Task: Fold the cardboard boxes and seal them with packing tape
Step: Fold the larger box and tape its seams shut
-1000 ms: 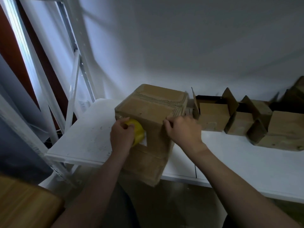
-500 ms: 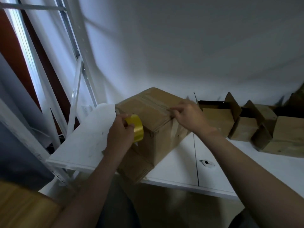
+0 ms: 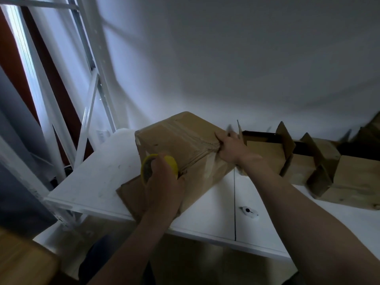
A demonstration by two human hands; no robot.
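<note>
Since a strip has to stay taut while it is laid, the person's left hand [image 3: 164,184], nearest the camera, grips the yellow tape roll [image 3: 173,163] with its fingers wrapped round the rim. It holds the roll against the near face of the cardboard box [image 3: 178,138].

That box sits tilted at the front left of the white worktop [image 3: 92,182], with one brown flap [image 3: 131,194] reaching the near edge beneath the left wrist. Strips of clear tape already cross its upper face and run down the right side, so the sealing looks well along.

Further in, the right hand [image 3: 231,150] clamps the box's far right corner, its fingers curled over the edge. This probably steadies the box against the pull of the roll and presses the tape end down.

A small white object [image 3: 249,212] lies on the worktop beside the right forearm; what it is cannot be told.

Beyond, a row of open boxes [image 3: 265,151] with raised flaps stands along the back, seemingly awaiting closing. White racking [image 3: 90,112] rises at the left against the pale wall [image 3: 246,68].
</note>
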